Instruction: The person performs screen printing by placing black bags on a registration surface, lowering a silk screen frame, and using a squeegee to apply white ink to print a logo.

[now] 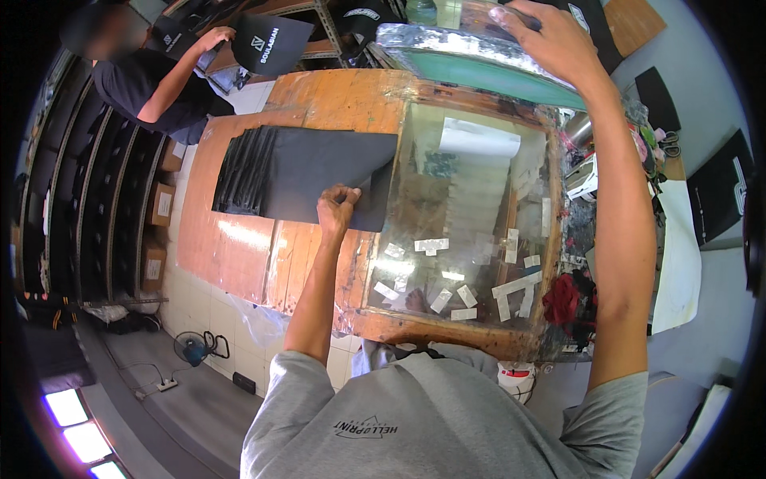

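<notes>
My left hand (338, 207) is closed in a pinch on the edge of the top black sheet, near its right side, where a corner looks folded up. That black sheet (319, 172) lies on a fanned stack of similar black sheets (243, 172) on the wooden table (231, 263). At the far right, my right hand (550, 40) grips the upper edge of a tilted screen-printing frame (487, 52) with green mesh. The frame stands raised beyond a glass panel (471, 207) set into the table. Some of the right fingers are hidden behind the frame.
Tape pieces (431, 246) and a white paper (479, 140) are at the glass. Red cloth (568, 299) and tools crowd the right edge. At far left a co-worker (159, 88) holds a black printed piece (271, 44) beside shelves (88, 176). A fan (191, 349) stands on the floor.
</notes>
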### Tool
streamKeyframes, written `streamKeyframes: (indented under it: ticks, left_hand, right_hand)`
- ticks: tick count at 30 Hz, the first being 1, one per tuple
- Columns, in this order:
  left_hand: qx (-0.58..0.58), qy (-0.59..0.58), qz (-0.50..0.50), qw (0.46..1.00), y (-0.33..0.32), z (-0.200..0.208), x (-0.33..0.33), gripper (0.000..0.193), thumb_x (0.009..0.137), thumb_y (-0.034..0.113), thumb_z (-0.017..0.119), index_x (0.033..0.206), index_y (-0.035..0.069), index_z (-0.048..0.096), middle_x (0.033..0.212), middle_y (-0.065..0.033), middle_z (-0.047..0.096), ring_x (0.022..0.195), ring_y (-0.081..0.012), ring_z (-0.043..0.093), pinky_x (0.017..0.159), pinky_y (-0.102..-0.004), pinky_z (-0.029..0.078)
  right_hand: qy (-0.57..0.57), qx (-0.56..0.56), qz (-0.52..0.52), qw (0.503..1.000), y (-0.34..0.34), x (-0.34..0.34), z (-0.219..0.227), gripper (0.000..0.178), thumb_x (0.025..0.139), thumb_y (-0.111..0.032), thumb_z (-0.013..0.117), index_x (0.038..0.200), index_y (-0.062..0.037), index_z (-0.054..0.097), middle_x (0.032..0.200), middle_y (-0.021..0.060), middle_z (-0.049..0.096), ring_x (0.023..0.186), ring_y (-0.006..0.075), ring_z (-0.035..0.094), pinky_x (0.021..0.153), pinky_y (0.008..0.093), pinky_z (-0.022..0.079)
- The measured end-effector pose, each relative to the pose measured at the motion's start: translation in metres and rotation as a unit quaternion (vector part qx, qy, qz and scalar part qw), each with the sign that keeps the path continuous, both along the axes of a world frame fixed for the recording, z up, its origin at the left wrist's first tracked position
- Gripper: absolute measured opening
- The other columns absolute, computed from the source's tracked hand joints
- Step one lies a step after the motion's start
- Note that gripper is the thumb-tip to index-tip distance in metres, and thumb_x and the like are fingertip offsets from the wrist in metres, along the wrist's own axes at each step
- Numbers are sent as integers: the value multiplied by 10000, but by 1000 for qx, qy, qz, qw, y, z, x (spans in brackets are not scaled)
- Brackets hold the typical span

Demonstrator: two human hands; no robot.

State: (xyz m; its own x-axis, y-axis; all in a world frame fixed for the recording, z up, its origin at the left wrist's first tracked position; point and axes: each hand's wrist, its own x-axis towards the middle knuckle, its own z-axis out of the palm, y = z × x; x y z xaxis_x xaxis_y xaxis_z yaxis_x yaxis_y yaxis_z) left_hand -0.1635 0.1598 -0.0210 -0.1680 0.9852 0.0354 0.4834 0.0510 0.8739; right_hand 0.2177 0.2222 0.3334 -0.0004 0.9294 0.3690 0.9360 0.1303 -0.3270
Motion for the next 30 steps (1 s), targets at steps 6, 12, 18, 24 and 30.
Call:
streamKeyframes:
  ticks: [6,12,18,24,30]
  left_hand:
    - [-75,315,-235,916,-43,-1,99,452,964,403,657,1350,170,662,1626,-177,388,1541,-420,236,1160,-768,92]
    - [70,361,-306,878,-68,-39,209,629,1047,424,502,1614,199,349,1722,-142,171,1594,-396,72,1167,-780,25]
    - [132,172,-288,933,-48,-25,166,572,977,211,659,1502,59,491,1578,-214,438,1483,-389,390,1226,-504,296]
    - [108,320,-246,909,-36,22,-14,519,880,131,709,1388,79,613,1440,-76,610,1298,-331,533,1019,-475,429]
    - [101,313,-307,893,-32,8,-57,561,838,304,788,1353,112,672,1477,-36,589,1315,-289,509,1021,-458,437]
  right_hand:
    - [-12,-17,-3,1000,5,1,6,408,935,-432,628,992,-41,733,924,234,728,916,432,701,812,523,528]
    - [15,-10,10,1000,5,9,7,416,941,-412,620,1097,-47,745,1044,273,730,1053,452,689,949,510,534]
    - [17,-45,19,999,4,3,18,363,961,-365,616,1111,-59,740,1069,257,732,1036,429,699,914,494,535]
    - [-33,57,38,997,24,23,-6,393,974,-391,604,1099,-35,713,1050,213,721,1001,376,685,887,453,510]
    - [-8,64,38,997,64,53,-26,655,992,-580,594,1308,-13,684,1320,214,680,1261,309,626,1098,364,423]
